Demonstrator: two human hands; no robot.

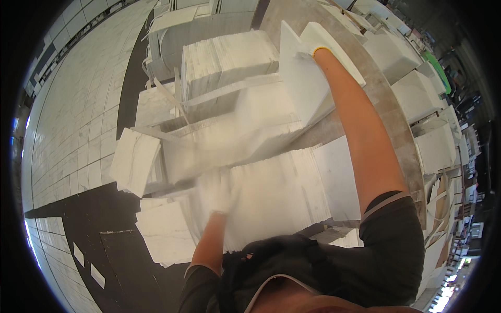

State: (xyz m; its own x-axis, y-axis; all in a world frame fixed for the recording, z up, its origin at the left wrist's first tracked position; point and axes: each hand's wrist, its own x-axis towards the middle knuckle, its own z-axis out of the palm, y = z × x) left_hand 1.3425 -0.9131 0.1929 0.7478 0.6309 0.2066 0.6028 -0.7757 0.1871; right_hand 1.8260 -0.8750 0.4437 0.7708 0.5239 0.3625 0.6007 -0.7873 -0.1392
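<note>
My left hand (213, 189), in a white glove, is over the near row of white stone tiles (271, 182) standing on edge. Motion smears its fingers, so its grip cannot be told. Stretched far to the right, my right hand (309, 52) wears a white glove with a yellow cuff. It is at an upright white tile (297, 78), with another pale tile (334, 47) behind it. The right fingers blend into the white surfaces, and whether they grip an edge is unclear. Between my arms runs a middle row of tiles (219, 143), partly blurred.
Farther off stands another tile stack (229, 55) with loose pale straps (229, 88) nearby. Grey-veined tiles (136, 156) lean at the left ends of the rows. Many tiles lie in a grid (78, 115) over the dark floor (128, 255). More stacked slabs (422, 94) line the right.
</note>
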